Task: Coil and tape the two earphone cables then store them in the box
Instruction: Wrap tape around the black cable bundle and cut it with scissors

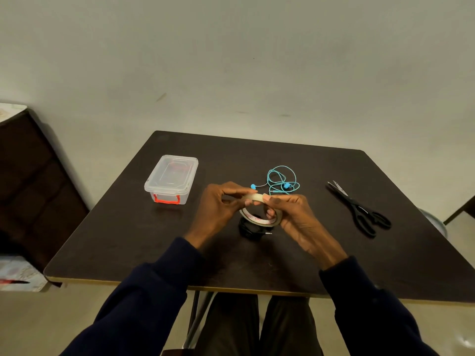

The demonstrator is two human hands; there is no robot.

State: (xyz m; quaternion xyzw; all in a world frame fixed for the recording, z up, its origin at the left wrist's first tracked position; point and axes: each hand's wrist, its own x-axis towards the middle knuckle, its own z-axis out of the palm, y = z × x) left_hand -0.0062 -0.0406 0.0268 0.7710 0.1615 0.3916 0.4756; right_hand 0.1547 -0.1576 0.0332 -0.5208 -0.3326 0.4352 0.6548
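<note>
A roll of clear tape (260,219) is held above the table's middle by both hands. My right hand (295,217) grips the roll, with fingers through its hole. At the roll's top edge, my left hand (221,204) pinches the tape. Under the roll lies a coiled black earphone cable (250,230), partly hidden, its plug sticking out to the right. A loose blue earphone cable (281,181) lies just beyond my hands. At the far left of the table stands a clear plastic box (171,179) with red latches and its lid on.
Black scissors (359,209) lie on the dark table (128,242) at the right, blades pointing away. A dark cabinet (33,186) stands to the left of the table. My legs show under the near edge.
</note>
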